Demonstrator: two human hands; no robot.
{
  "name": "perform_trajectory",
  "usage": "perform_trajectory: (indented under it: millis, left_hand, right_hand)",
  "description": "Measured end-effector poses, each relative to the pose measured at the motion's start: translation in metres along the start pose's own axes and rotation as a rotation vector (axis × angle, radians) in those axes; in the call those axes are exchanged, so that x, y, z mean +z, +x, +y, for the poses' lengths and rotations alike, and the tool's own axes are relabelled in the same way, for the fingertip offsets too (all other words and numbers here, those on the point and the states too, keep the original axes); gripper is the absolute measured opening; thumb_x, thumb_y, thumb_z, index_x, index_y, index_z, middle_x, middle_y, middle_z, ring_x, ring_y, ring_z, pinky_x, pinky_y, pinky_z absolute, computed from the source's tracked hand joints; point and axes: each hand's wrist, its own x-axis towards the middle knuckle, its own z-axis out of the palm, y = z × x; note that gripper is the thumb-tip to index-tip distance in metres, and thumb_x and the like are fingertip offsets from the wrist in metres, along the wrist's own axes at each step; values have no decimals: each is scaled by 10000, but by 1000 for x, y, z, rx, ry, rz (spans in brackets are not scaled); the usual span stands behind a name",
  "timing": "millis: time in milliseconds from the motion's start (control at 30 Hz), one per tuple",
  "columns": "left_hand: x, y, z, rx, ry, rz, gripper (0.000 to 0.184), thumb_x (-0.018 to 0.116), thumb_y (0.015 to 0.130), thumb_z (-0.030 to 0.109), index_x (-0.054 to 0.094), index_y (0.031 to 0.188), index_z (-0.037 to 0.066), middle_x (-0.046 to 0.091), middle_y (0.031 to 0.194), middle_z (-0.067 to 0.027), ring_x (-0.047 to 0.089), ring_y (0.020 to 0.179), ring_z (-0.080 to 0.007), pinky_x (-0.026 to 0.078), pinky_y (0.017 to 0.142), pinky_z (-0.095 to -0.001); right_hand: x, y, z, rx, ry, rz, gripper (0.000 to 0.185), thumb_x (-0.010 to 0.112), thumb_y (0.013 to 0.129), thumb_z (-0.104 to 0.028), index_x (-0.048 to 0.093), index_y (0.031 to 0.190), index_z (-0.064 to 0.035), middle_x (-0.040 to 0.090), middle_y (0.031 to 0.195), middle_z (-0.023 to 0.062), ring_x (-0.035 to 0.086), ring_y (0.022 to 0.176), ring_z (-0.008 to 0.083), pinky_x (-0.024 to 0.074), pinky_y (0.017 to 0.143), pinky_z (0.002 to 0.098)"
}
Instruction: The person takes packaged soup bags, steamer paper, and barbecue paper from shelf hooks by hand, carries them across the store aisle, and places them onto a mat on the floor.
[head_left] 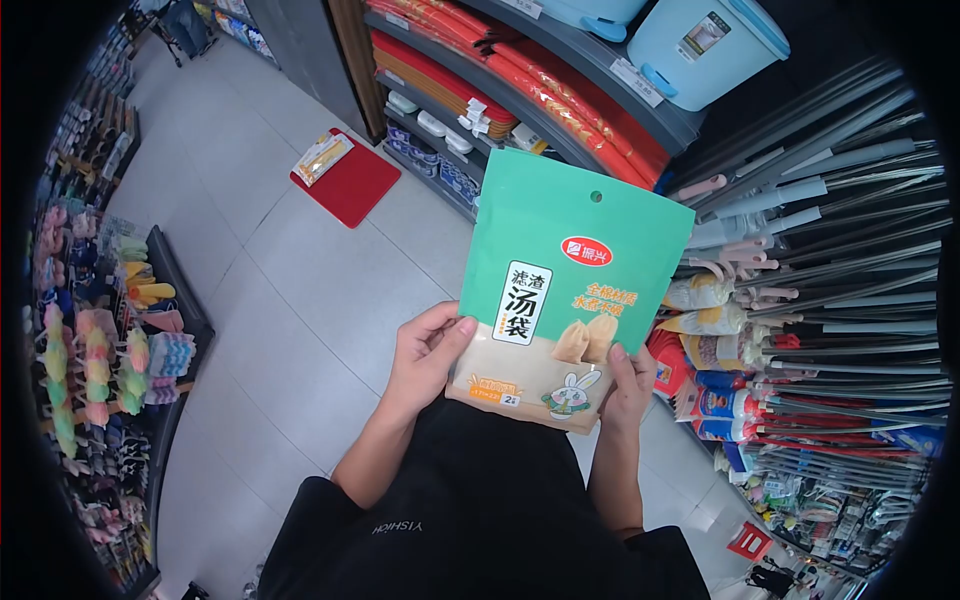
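A green and beige packet of soup bags (540,245) is held up in front of my chest, its printed front facing me. It has a hang hole at the top, a red oval logo and a cartoon rabbit near the bottom. My left hand (432,350) pinches its left edge, thumb on the front. On the lower right edge, my right hand (630,380) grips with the thumb in front too. The fingers behind the packet are mostly hidden.
Shelves at the top hold light blue bins (705,50) and red rolled goods (560,90). Long-handled poles (830,260) fill the right side. A red mat (355,190) with a packet on it lies on the tiled floor (290,290). Colourful dusters (95,370) hang at left.
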Motion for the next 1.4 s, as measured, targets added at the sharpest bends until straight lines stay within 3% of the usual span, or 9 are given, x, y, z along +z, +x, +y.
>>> perform_trajectory:
  millis: [300,533,633,767,800,900,933,1167,1400]
  left_hand:
    - [4,6,-8,-153,71,56,262,483,963,221,601,999,-10,620,844,-20,542,777,-41,431,699,-205]
    - [12,21,-32,-205,-34,125,309,436,980,255,563,1070,-11,623,933,-41,564,820,-71,450,736,-226]
    - [11,28,-44,-210,-105,123,334,416,983,264,542,1112,-18,623,991,-59,584,845,-95,466,761,-246]
    - [33,30,-40,-308,-375,162,318,422,978,269,529,1060,-19,597,928,-67,576,797,-128,469,721,-263]
    - [40,29,-34,-341,-454,163,312,433,973,276,520,1040,-15,586,894,-66,570,776,-139,469,697,-264]
    - [18,35,-65,-306,-1059,-730,378,455,948,378,491,997,4,526,812,-82,541,710,-184,431,624,-268]
    - [21,43,-64,-273,-1016,-880,504,484,887,509,442,905,8,446,741,-83,475,651,-190,384,584,-270]
    - [30,14,-22,-567,-1044,-693,781,651,605,696,409,865,1,426,714,-64,425,641,-151,368,636,-242]
    - [27,13,-29,-536,-1027,-721,726,624,665,670,424,848,-3,434,691,-61,435,617,-138,376,599,-216]
  right_hand:
    - [-4,-5,-3,-5,4,-11,211,566,890,-94,616,1045,39,645,965,58,567,863,82,419,768,227]
    - [1,-12,3,27,-74,0,212,575,891,-80,614,1061,40,637,993,53,546,884,81,418,783,235]
    - [-4,-19,0,-15,-207,-63,350,600,894,-236,603,1090,54,629,1015,93,563,913,120,426,798,256]
    - [6,-26,-20,-163,-78,-441,709,549,840,-554,574,1119,97,616,1051,212,624,924,253,482,785,321]
    - [15,-25,-30,-130,-37,-519,683,556,843,-526,573,1116,100,618,1050,224,637,903,269,500,773,333]
    - [25,-20,-34,-115,-39,-615,619,571,845,-458,577,1107,102,627,1033,239,658,866,287,531,756,348]
    - [25,-20,-32,-124,-59,-624,599,574,845,-438,579,1104,102,631,1024,240,662,858,288,537,752,350]
    - [18,-23,-24,-104,-37,-490,462,582,860,-308,585,1075,101,652,953,201,666,834,274,538,744,346]
    - [18,-23,-19,-96,-84,-491,418,594,862,-264,583,1051,109,652,932,206,666,816,276,540,734,350]
